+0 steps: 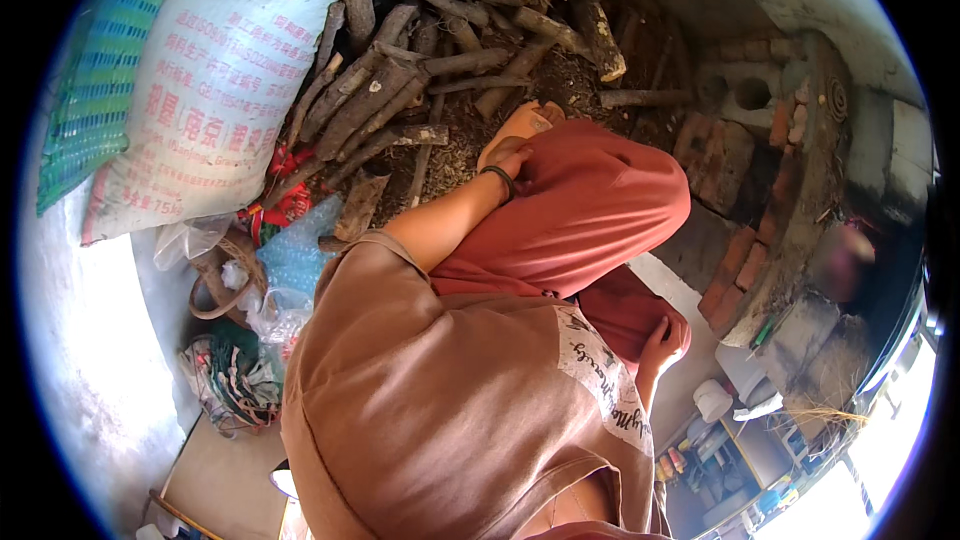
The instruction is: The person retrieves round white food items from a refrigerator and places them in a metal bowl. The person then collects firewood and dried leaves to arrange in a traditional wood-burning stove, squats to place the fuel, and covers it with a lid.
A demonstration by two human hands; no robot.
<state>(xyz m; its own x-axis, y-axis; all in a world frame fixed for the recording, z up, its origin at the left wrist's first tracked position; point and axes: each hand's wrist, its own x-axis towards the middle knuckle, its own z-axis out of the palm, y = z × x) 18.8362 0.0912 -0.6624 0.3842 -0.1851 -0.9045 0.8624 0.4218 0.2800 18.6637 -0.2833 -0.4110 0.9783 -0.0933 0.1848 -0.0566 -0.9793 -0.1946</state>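
Observation:
Beside my lower leg and foot, my left hand (508,162), with a dark band at the wrist, rests against the red trousers (590,205). Its fingers are mostly hidden by the cloth. My right hand (662,342) lies over the other knee, fingers bent loosely across the trousers, nothing seen in it. A tan sandal (527,125) is on the foot nearest my left hand. Just beyond it, cut branches and split firewood (375,105) lie heaped on a floor strewn with wood bits.
At the left a large white printed sack (215,90) leans by a green woven basket (100,80). Plastic bags (300,240) and a striped bundle (235,380) lie below. A brick stove (735,265) stands at the right, with a white cup (712,400) near it.

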